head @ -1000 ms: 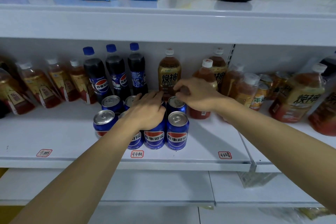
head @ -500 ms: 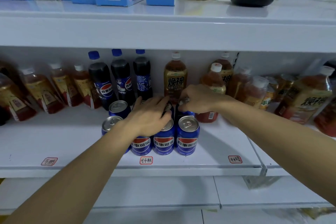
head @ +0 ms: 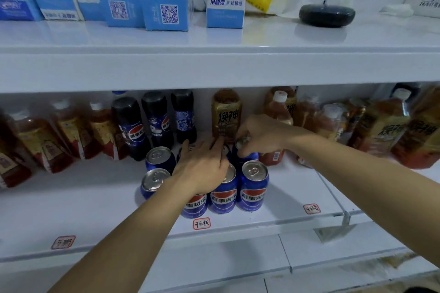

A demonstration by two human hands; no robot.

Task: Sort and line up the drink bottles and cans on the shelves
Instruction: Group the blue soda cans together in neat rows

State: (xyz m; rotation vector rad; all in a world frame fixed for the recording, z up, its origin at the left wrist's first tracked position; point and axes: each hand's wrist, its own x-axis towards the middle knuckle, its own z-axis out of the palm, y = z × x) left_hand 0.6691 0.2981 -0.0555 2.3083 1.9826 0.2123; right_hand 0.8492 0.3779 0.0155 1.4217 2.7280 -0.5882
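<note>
Right hand [head: 260,135] pinches the rim of a back-row Pepsi can [head: 245,153] from above; the can stands upright, long axis vertical, just behind the front-row can [head: 254,185] near the shelf's [head: 95,209] front edge. Left hand [head: 202,169] lies flat, fingers extended, over the middle cans, fingertips reaching toward the same back row. The right hand is the nearer one; the can sits directly under it, mid-shelf, in front of the brown tea bottle [head: 226,114].
</note>
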